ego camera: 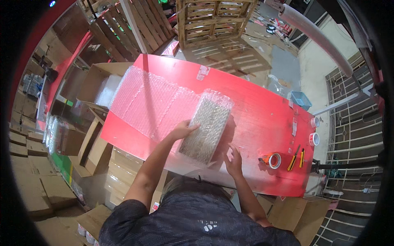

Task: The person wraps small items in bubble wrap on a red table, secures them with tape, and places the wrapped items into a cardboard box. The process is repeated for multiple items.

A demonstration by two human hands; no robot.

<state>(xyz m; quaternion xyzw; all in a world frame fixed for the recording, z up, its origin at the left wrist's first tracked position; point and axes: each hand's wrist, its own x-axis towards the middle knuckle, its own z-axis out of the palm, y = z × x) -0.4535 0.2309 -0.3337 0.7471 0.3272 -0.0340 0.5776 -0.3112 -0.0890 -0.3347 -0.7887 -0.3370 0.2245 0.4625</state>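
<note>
A rectangular package in clear bubble wrap (207,130) lies over the red tabletop (258,113), casting a shadow on its right. My left hand (184,130) grips its left edge, with the thumb on top and the other fingers partly hidden. Off the package's lower right side, my right hand (234,161) is held with fingers apart and nothing in them. From the package a flat sheet of bubble wrap (154,104) stretches leftward over the table edge. What is inside the wrapping cannot be made out.
To the right are an orange tape dispenser (272,160), two yellow-handled tools (294,160) and tape rolls (314,139). An open cardboard box (89,83) stands beyond the left edge. Wooden pallets (212,21) lean behind; a film roll (317,38) hangs upper right.
</note>
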